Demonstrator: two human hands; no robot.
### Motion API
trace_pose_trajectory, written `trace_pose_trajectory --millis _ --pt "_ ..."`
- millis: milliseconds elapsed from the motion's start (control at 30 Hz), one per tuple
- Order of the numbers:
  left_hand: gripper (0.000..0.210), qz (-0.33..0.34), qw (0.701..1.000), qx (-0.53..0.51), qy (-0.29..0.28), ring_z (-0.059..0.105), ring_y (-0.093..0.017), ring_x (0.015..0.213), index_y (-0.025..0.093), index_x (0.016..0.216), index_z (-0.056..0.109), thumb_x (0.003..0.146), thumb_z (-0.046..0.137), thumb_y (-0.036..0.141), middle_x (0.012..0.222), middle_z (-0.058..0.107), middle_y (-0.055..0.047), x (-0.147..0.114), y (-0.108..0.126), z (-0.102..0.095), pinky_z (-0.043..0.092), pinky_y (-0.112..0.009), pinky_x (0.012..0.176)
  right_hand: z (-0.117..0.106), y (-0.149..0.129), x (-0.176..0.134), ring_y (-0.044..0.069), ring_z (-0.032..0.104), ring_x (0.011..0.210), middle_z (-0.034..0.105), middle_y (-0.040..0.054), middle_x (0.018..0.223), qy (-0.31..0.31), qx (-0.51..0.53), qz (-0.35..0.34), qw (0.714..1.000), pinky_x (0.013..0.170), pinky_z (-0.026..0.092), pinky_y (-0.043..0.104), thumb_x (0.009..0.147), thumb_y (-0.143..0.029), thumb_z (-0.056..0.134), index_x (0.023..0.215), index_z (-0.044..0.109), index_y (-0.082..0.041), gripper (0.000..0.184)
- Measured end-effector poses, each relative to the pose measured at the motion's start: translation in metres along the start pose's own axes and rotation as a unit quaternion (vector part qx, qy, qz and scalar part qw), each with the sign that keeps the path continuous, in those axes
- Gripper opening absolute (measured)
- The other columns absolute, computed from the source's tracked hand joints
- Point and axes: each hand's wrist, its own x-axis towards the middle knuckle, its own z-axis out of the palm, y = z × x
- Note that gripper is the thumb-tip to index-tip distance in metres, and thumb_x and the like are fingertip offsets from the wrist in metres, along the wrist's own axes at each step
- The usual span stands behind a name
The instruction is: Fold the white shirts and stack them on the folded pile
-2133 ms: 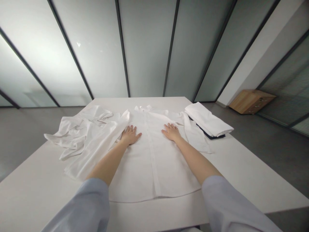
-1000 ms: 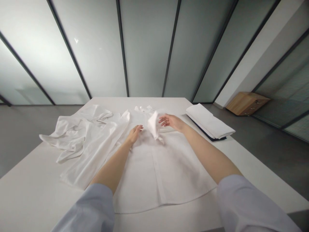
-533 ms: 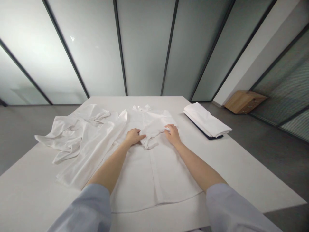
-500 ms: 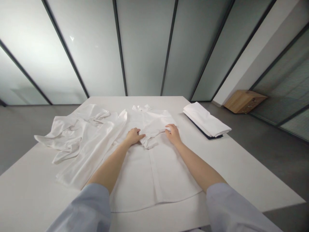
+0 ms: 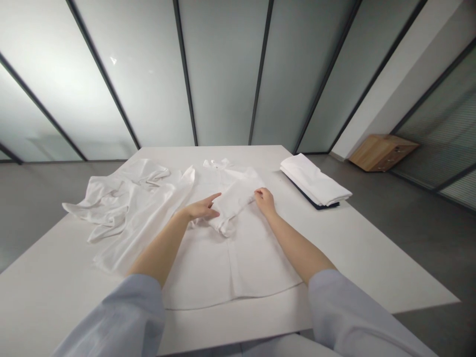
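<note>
White cotton-like cloth is spreading before me: a collared shirt [image 5: 266, 263], lying along the middle of a white table [image 5: 375, 248], its collar [image 5: 217, 164] pointing to the far end and its curved hem facing me. One shirt sleeve [image 5: 236, 197] is crossing the body on a slant from the right, bunching into wrinkles near the middle. With my right hand [image 5: 265, 202] I am pinching the right edge of that fold, fingers curling and pressing together. My left hand [image 5: 201, 208] is staying clear of any grip: thumb and forefinger are standing spread apart beside the bunched end, though I cannot tell how firmly they are touching it. Just to the left, a crumpled white garment [image 5: 143, 201] is lying in loose creases; where it is meeting the shirt, I cannot make out. Well off to the right, a folded white cloth [image 5: 316, 179] is resting on a dark folded piece [image 5: 305, 195]. Beyond the table, frosted glass panels [image 5: 226, 74] are lining the room, and a wooden cabinet [image 5: 383, 152] is standing on the floor.
</note>
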Motion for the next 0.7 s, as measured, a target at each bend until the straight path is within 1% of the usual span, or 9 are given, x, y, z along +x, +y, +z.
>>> trace_pose_trajectory --millis 100,167,233,333,400,467,567,633,700 --pt "0.086 0.030 0.997 -0.058 0.048 0.056 -0.025 0.119 0.024 0.145 0.040 0.064 0.070 0.032 0.136 0.056 -0.009 -0.002 0.001 0.001 0.047 -0.033 0.094 0.001 0.001 0.000 0.021 0.059 0.086 0.066 0.0061 0.084 0.001 0.002 0.015 1.000 0.085 0.044 0.033 0.076 -0.027 0.042 0.075 0.063 -0.021 0.022" --pt "0.086 0.041 0.992 -0.104 0.064 0.062 -0.025 0.108 0.023 0.147 0.036 0.068 0.068 0.036 0.127 0.062 -0.010 -0.009 0.005 -0.003 0.051 -0.033 0.087 0.001 0.003 0.001 0.021 0.059 0.083 0.066 0.0054 0.081 0.002 0.006 0.023 1.000 0.083 0.045 0.033 0.076 -0.028 0.042 0.073 0.062 -0.021 0.022" --pt "0.092 0.044 0.989 -0.128 0.062 0.066 -0.023 0.098 0.026 0.151 0.026 0.069 0.067 0.037 0.119 0.065 -0.010 -0.020 0.009 -0.009 0.053 -0.032 0.079 0.001 0.003 0.001 0.021 0.058 0.081 0.066 0.0047 0.078 0.003 0.014 0.030 0.999 0.080 0.045 0.032 0.076 -0.029 0.042 0.072 0.061 -0.021 0.021" --pt "0.101 0.047 0.990 -0.130 0.026 0.065 -0.024 0.100 0.031 0.152 0.019 0.064 0.070 0.034 0.122 0.063 -0.008 -0.039 0.013 -0.019 0.054 -0.031 0.077 0.001 0.004 0.002 0.020 0.058 0.078 0.065 0.0042 0.075 0.008 0.026 0.041 0.999 0.078 0.045 0.032 0.075 -0.030 0.042 0.071 0.060 -0.021 0.021" --pt "0.098 0.028 0.993 -0.117 0.001 0.063 -0.025 0.105 0.031 0.149 0.028 0.062 0.072 0.032 0.128 0.059 -0.009 -0.050 0.011 -0.026 0.054 -0.031 0.079 0.001 0.004 0.002 0.020 0.058 0.077 0.064 0.0041 0.075 0.014 0.030 0.048 0.998 0.077 0.045 0.031 0.075 -0.031 0.042 0.071 0.060 -0.021 0.021" --pt "0.087 -0.013 0.995 -0.096 -0.014 0.064 -0.024 0.102 0.030 0.143 0.042 0.062 0.073 0.032 0.126 0.060 -0.008 -0.059 0.007 -0.033 0.054 -0.028 0.076 0.001 0.004 0.003 0.020 0.058 0.078 0.064 0.0045 0.075 0.026 0.029 0.053 0.998 0.078 0.045 0.032 0.075 -0.031 0.042 0.072 0.061 -0.021 0.022" --pt "0.067 -0.091 0.995 -0.040 -0.024 0.065 -0.015 0.077 0.028 0.128 0.057 0.064 0.075 0.033 0.099 0.066 -0.002 -0.071 -0.001 -0.044 0.051 -0.021 0.059 0.001 0.004 0.003 0.022 0.058 0.085 0.065 0.0066 0.081 0.057 0.017 0.043 0.997 0.084 0.044 0.035 0.076 -0.027 0.041 0.075 0.062 -0.020 0.022" --pt "0.058 -0.132 0.991 -0.009 -0.030 0.061 -0.012 0.063 0.026 0.119 0.062 0.064 0.076 0.033 0.081 0.064 0.002 -0.078 -0.006 -0.048 0.046 -0.018 0.050 0.002 0.005 0.003 0.022 0.057 0.089 0.065 0.0076 0.085 0.076 0.007 0.035 0.996 0.087 0.044 0.035 0.076 -0.025 0.041 0.077 0.063 -0.020 0.022" --pt "0.054 -0.147 0.988 -0.011 -0.037 0.061 -0.012 0.064 0.026 0.113 0.065 0.061 0.078 0.032 0.082 0.065 0.002 -0.085 -0.010 -0.049 0.046 -0.017 0.051 0.002 0.005 0.003 0.022 0.057 0.090 0.065 0.0076 0.087 0.081 -0.001 0.035 0.996 0.087 0.044 0.035 0.077 -0.025 0.041 0.078 0.062 -0.020 0.021"
